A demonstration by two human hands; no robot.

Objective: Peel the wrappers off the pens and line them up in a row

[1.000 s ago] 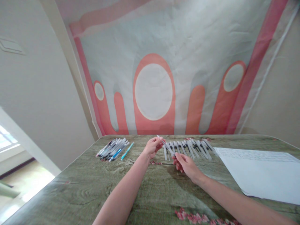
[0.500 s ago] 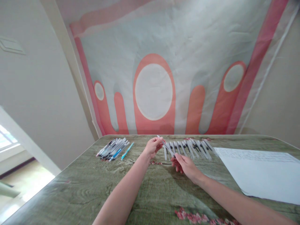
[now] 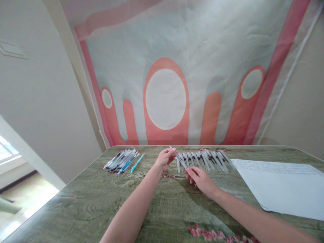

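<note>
Both hands on one clear pen above the worktop (image 3: 106, 206).
Left hand (image 3: 165, 158) pinches the pen (image 3: 178, 157) near its tip; right hand (image 3: 201, 179) seemingly closes on its lower end, pen row (image 3: 205, 158) at 1 o'clock.

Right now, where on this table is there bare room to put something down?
Bare tabletop lies near the front left, before the pen pile, and between both forearms. It is crowded where the left hand and right hand hold a pen by the pen row; paper covers the right.
</note>
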